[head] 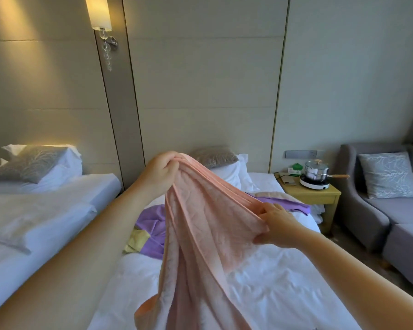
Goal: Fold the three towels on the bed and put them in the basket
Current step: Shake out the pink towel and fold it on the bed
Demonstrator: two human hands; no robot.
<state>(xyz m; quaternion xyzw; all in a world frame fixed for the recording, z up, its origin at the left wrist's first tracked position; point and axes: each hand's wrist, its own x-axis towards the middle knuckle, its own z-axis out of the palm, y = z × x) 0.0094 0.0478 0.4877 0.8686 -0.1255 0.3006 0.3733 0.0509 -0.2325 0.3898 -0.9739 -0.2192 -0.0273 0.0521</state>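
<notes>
A pink towel [200, 234] hangs in the air over the white bed [272, 282], bunched in long folds. My left hand [160, 172] grips its top edge, raised high. Lower and to the right, my right hand [275, 226] pinches the towel's side edge. Behind the pink towel, a purple towel [150, 225] lies crumpled on the bed, with a yellow piece of cloth [137, 240] at its left edge. More purple cloth [286, 203] lies near the pillows. No basket is in view.
A second white bed [34, 222] stands to the left across a narrow gap. A wooden nightstand [312, 196] with a steel pot on a small cooker [316, 176] stands right of the bed. A grey sofa [391, 210] fills the far right.
</notes>
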